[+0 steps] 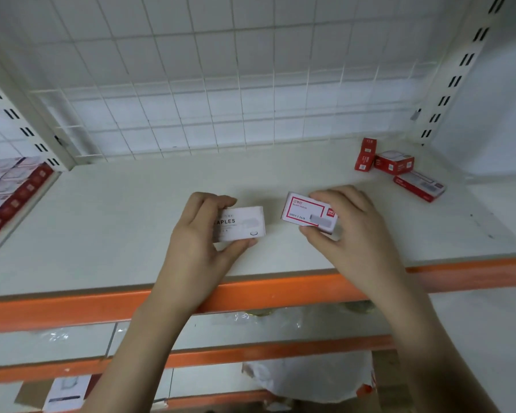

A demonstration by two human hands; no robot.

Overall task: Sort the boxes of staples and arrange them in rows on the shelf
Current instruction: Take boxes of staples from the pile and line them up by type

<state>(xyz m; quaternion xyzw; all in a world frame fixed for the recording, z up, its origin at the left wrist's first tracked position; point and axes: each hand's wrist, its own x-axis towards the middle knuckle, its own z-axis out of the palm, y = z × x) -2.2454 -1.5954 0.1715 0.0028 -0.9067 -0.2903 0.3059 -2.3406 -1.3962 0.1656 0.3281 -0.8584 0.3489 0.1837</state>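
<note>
From the head view, I have a box in each hand above the shelf [131, 222], and I take the orange front rail [251, 290] as my landmark. My left hand [197, 231] grips the white staples box [245, 223] just behind the rail: thumb curled along its near long edge, fingers over the far edge, with the printed end sticking out to the right of my grip. My right hand [352, 225] grips the red-bordered staples box [309, 213], also just behind the rail and a little right of the white one. Here the fingers wrap the box's right end and the thumb sits under its near edge, so most of the label shows to the left of my grip. The two boxes are close but apart, and the red-bordered one is tilted.

I judge this to be the sorting step: two kinds, one per hand. To do it well I should read both labels before setting anything down, keep each box level, and seat it flat with its long side square to the rail so a row can grow beside it.

Far behind the rail, toward the right rear corner, three red boxes [395, 162] lie loose, one on end. The red-bordered box probably belongs with them. On the neighbouring shelf at far left, red-sided boxes [9, 186] stand in rows.
</note>
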